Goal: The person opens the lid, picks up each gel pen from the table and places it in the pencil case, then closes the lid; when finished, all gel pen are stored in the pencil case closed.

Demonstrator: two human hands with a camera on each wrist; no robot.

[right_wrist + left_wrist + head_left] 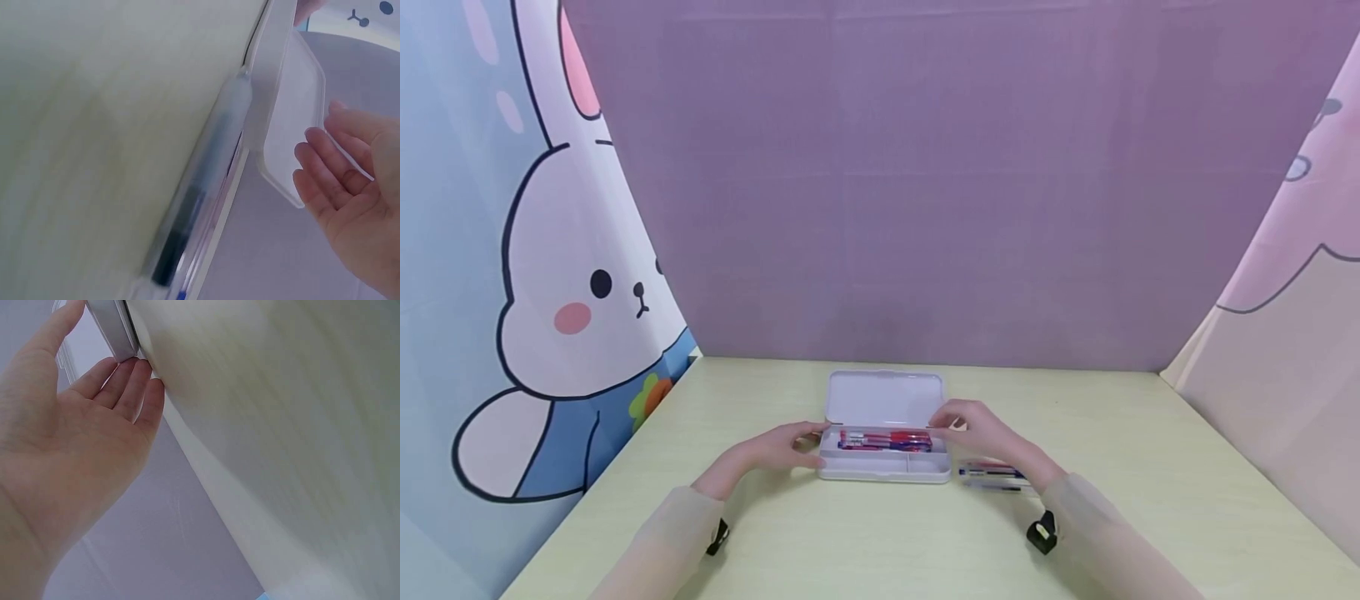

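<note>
A white pencil case (pixel 880 477) lies on the table with its lid (pixel 885 398) raised at the back. Several red and blue pens (pixel 887 440) fill its rear compartment; the front compartments show no pens. My left hand (pixel 772 447) is at the case's left end, fingertips touching its side (pixel 115 331) and the thumb by the front corner. Over the right end of the pens, my right hand (pixel 976 429) has lightly bent fingers. In the right wrist view these fingers (pixel 331 165) hold nothing visible and appear close to the lid; contact is unclear.
Several loose pens (pixel 992 473) lie right of the case, below my right forearm. One is a clear-barrelled pen (pixel 200 181), large in the right wrist view. A purple cloth (pixel 925 208) hangs behind the pale wooden table (pixel 820 542), with a rabbit-print curtain (pixel 580 250) at left.
</note>
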